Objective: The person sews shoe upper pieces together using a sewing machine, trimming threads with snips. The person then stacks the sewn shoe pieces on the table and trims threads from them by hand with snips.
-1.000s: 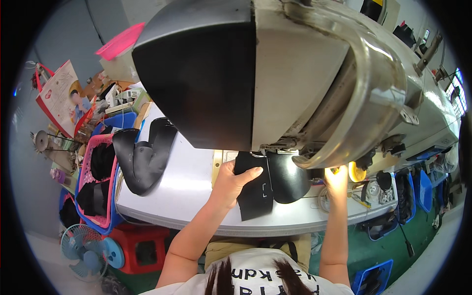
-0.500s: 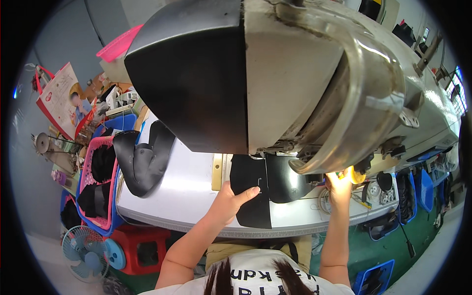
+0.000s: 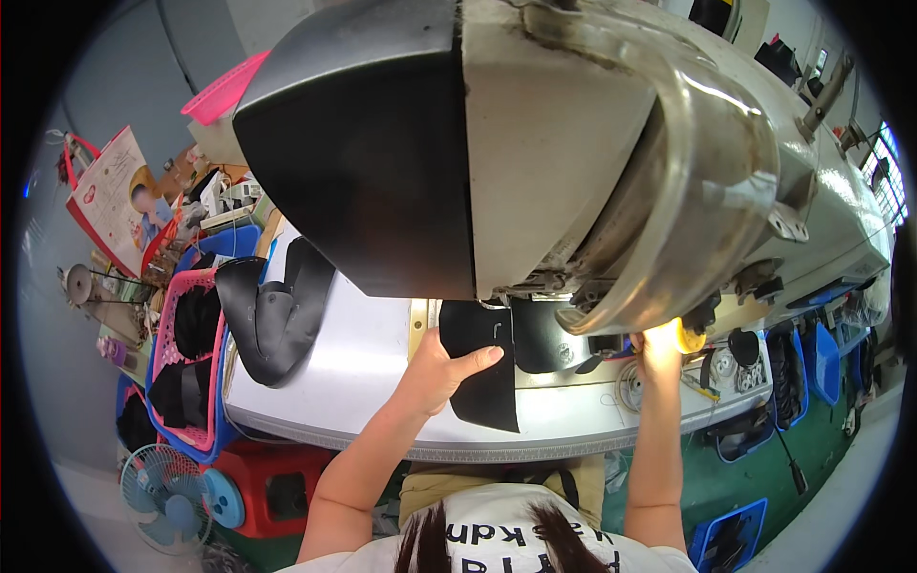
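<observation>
A big industrial sewing machine (image 3: pixel 564 143) with a black end cover fills the upper middle and hides its needle area. My left hand (image 3: pixel 437 374) grips the left edge of a flat black leather-like panel (image 3: pixel 485 401), thumb on top, other fingers out of sight. Against the panel's right side, partly beneath the machine head, lies a shinier black piece (image 3: pixel 549 342). My right hand (image 3: pixel 659 355) is raised beside a yellow round part (image 3: pixel 690 336) under the machine's right side. Bright lamp glare and the machine cover its fingers, so its grip is unclear.
A folded black leather-like part (image 3: pixel 275 320) lies on the white table (image 3: pixel 349 372) at left. Beside it, a pink basket (image 3: pixel 164 329) holds black pieces. Small tools and a spool (image 3: pixel 723 368) lie at right. A fan (image 3: pixel 172 497) and red stool (image 3: pixel 277 487) stand below.
The black panel has slid farther under the machine, and my left hand has moved away from me with it. Less of the shinier piece shows. My right hand has stayed nearly in place.
</observation>
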Motion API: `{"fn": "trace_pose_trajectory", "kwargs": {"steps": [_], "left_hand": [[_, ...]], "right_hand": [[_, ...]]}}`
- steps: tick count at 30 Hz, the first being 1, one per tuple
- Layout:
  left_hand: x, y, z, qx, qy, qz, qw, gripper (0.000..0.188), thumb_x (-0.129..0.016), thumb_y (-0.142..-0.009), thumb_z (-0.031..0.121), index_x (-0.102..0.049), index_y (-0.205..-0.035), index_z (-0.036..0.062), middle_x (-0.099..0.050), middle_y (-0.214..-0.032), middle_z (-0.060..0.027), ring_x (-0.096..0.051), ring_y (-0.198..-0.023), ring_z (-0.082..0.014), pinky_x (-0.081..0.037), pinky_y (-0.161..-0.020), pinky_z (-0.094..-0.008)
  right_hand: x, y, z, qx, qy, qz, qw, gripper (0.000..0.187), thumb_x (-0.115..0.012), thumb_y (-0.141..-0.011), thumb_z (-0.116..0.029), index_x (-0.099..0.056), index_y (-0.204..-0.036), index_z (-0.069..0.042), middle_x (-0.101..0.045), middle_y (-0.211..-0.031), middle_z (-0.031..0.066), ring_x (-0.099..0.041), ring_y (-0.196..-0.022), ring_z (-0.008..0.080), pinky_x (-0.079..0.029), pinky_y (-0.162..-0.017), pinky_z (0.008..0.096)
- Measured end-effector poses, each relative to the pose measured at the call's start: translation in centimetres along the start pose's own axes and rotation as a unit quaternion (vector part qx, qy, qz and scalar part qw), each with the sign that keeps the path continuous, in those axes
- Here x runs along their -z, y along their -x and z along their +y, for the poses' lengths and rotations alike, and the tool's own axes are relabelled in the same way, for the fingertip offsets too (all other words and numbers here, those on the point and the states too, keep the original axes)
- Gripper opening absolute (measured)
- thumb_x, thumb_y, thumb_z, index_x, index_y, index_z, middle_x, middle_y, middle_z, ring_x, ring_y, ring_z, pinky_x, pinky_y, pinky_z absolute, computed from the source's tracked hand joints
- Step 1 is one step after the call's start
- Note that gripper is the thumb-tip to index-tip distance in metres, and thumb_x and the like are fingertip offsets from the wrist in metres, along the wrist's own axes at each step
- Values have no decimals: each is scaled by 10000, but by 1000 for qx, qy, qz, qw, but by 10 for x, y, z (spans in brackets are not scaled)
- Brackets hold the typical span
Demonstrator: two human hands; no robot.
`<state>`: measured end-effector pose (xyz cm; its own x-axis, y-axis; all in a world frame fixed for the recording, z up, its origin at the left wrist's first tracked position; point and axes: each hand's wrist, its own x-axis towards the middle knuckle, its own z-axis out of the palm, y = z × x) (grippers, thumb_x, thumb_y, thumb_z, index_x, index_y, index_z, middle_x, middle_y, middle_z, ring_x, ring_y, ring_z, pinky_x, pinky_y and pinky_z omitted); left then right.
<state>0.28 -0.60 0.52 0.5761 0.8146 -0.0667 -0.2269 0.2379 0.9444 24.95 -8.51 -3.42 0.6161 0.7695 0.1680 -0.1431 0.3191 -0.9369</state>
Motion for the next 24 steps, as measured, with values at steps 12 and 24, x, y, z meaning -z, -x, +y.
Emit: {"fn": "trace_pose_trajectory", "kwargs": {"steps": [12, 24], "left_hand": [[13, -16, 13, -11, -191, -46, 981, 404, -672, -668, 123, -462, -986, -8, -539, -881, -69, -517, -812, -140, -418, -752, -262], [26, -53, -5, 19, -1, -94, 995, 542, -674, -634, 67, -407, -1102, 3, -476, -1041, -113, -444, -996, -204, -346, -872, -314]], "right_hand": [[32, -25, 37, -12, -59, 5, 998, 130, -482, -828, -244, -476, -767, -129, -435, -566, -48, -351, -432, 47, -272, -386, 177], [73, -65, 115, 6, -220, 16, 975, 129, -551, -733, -157, -523, -858, -152, -565, -837, 19, -539, -670, 169, -393, -490, 273]]}}
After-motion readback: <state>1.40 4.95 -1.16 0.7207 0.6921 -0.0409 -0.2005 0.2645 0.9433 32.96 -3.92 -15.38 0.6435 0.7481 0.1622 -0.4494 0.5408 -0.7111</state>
